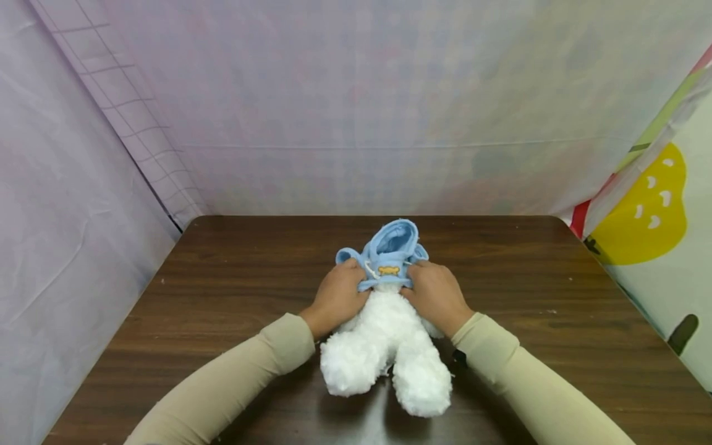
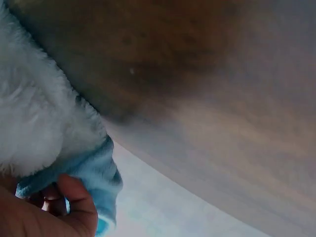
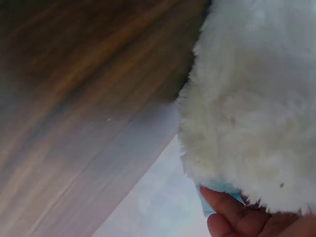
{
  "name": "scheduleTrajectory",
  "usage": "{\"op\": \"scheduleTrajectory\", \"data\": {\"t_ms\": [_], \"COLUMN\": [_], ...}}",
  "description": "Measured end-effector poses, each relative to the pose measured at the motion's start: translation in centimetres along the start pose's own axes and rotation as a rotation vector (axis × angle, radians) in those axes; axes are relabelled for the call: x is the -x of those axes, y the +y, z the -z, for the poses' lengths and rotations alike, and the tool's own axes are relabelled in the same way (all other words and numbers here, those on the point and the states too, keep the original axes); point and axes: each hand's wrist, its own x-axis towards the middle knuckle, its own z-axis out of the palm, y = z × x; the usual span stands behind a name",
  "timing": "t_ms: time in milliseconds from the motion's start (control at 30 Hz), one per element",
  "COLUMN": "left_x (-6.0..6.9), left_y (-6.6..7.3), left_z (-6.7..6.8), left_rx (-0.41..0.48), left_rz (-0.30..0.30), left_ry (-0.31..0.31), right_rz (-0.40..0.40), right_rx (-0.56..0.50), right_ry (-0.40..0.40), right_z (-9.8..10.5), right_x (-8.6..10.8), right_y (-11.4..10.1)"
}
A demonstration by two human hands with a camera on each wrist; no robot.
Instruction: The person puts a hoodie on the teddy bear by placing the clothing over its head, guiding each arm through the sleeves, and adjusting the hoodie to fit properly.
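A fluffy white plush toy (image 1: 384,321) lies with its legs pointing toward me, and its head end is covered by a small light-blue hoodie (image 1: 394,259) with a yellow bear-like patch. My left hand (image 1: 340,296) grips the hoodie's lower edge on the left. In the left wrist view, thumb and finger of that hand (image 2: 44,217) pinch the blue cloth (image 2: 96,170). On the opposite side, my right hand (image 1: 438,295) holds the hem near the white fur. The right wrist view has curled fingers (image 3: 237,212) at the blue cloth, partly hidden by fur (image 3: 247,108).
The dark wooden table (image 1: 222,278) extends to both sides of the toy. A pale cloth curtain (image 1: 356,111) hangs behind its far edge, and another (image 1: 61,216) on the left. At the right is a panel with a yellow shape (image 1: 648,210).
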Motion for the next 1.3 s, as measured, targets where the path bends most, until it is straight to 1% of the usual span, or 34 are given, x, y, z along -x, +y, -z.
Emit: {"op": "scheduleTrajectory", "data": {"t_ms": [100, 200, 267, 367, 433, 500, 567, 633, 700, 767, 833, 933, 1000, 1067, 1167, 1233, 1300], "left_x": [0.0, 0.1, 0.3, 0.5, 0.7, 0.7, 0.7, 0.7, 0.7, 0.7, 0.7, 0.6, 0.6, 0.7, 1.1, 1.3, 1.6], "left_y": [0.1, 0.0, 0.0, -0.1, -0.3, -0.4, -0.5, -0.6, -0.7, -0.8, -1.0, -1.2, -1.4, -1.4, -1.1, -0.7, -0.3], "left_z": [0.1, 0.3, 0.5, 0.7, 0.8, 0.8, 0.9, 1.1, 1.3, 1.5, 1.9, 2.4, 2.6, 2.6, 2.4, 2.1, 2.0], "left_rx": [-0.023, -0.01, 0.025, 0.089, 0.116, 0.164, 0.21, 0.253, 0.271, 0.271, 0.28, 0.305, 0.318, 0.315, 0.276, 0.212, 0.128], "left_rz": [0.017, 0.045, 0.076, 0.118, 0.135, 0.143, 0.157, 0.174, 0.19, 0.18, 0.161, 0.121, 0.108, 0.091, 0.095, 0.056, 0.02], "left_ry": [-0.022, -0.051, -0.079, -0.121, -0.146, -0.171, -0.213, -0.271, -0.333, -0.386, -0.426, -0.472, -0.492, -0.497, -0.493, -0.467, -0.442], "right_rz": [-0.032, -0.076, -0.105, -0.128, -0.132, -0.137, -0.137, -0.133, -0.115, -0.082, -0.052, -0.016, -0.003, 0.016, 0.036, 0.063, 0.109], "right_rx": [-0.012, -0.069, -0.114, -0.197, -0.238, -0.28, -0.313, -0.338, -0.364, -0.377, -0.394, -0.415, -0.417, -0.412, -0.372, -0.341, -0.285], "right_ry": [-0.005, -0.035, -0.063, -0.105, -0.136, -0.167, -0.2, -0.236, -0.286, -0.35, -0.429, -0.543, -0.582, -0.576, -0.517, -0.466, -0.393], "right_z": [0.0, -0.1, -0.2, -0.2, -0.3, -0.3, -0.3, -0.2, 0.0, 0.5, 1.3, 2.4, 2.8, 2.7, 2.3, 2.0, 1.9], "right_x": [0.1, 0.1, 0.1, 0.0, 0.1, 0.2, 0.3, 0.3, 0.3, 0.3, 0.4, 0.6, 0.7, 0.9, 1.3, 1.5, 1.7], "right_y": [0.0, 0.4, 0.8, 1.4, 1.8, 2.1, 2.4, 2.8, 3.1, 3.5, 3.8, 4.1, 4.1, 4.0, 3.7, 3.5, 3.3]}}
